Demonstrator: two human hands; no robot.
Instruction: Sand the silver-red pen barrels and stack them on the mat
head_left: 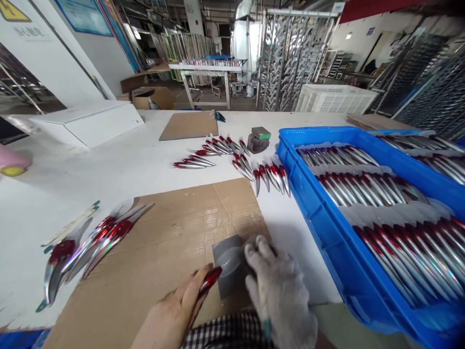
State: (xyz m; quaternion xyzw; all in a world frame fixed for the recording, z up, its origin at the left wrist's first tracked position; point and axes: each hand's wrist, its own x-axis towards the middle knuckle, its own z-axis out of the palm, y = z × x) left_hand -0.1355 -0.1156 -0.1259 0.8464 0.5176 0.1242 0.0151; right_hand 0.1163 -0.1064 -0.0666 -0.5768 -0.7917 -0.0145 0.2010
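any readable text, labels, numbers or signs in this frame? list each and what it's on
Nothing can be read.
Yellow warning sign on the white wall, top left: a symbol only; the grey line of characters under it is too blurred.
Blue poster beside it: print too small.
Small blue signs on the far right wall: too small.
Red and silver pieces, blue crate, cardboard: no visible print.

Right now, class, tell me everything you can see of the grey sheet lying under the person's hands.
The grey sheet is a small, flat, roughly square piece, matt and dull grey, perhaps abrasive or rubbery. It lies flat on the brown cardboard near the table's front edge. The gloved right hand presses on its right side, hiding that part. The bare left hand holds a red and silver piece whose far end rests on the sheet, where a paler, shiny patch shows.
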